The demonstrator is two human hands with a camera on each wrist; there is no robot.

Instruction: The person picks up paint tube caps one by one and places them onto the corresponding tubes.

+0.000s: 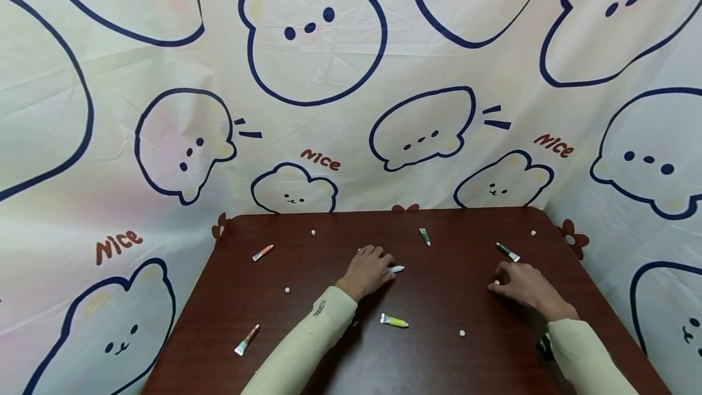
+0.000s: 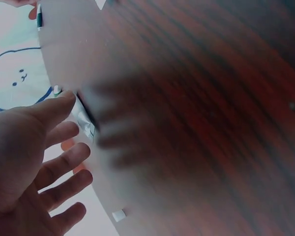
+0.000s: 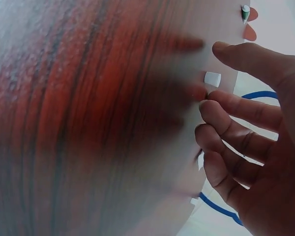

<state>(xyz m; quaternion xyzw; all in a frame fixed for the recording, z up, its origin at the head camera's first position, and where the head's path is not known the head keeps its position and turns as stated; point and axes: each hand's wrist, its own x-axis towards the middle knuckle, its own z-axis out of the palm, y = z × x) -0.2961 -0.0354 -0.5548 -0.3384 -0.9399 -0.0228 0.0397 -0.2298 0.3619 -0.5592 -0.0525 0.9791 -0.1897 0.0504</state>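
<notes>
Zero things are being gripped: your left hand (image 1: 366,272) and right hand (image 1: 528,288) are hovering with loose fingers.
The pale tube (image 1: 396,269) is lying at your left hand's three o'clock; a white piece (image 1: 496,283) is sitting at your right hand's nine o'clock, contact unclear. Both pick-ups are seemingly waiting to be done; other tubes (image 1: 394,322) and other white pieces (image 1: 462,333) are lying scattered across the surface (image 1: 439,370).

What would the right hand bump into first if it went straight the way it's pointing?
Probably the small white piece close to the right hand, though depth there is hard to judge.
</notes>
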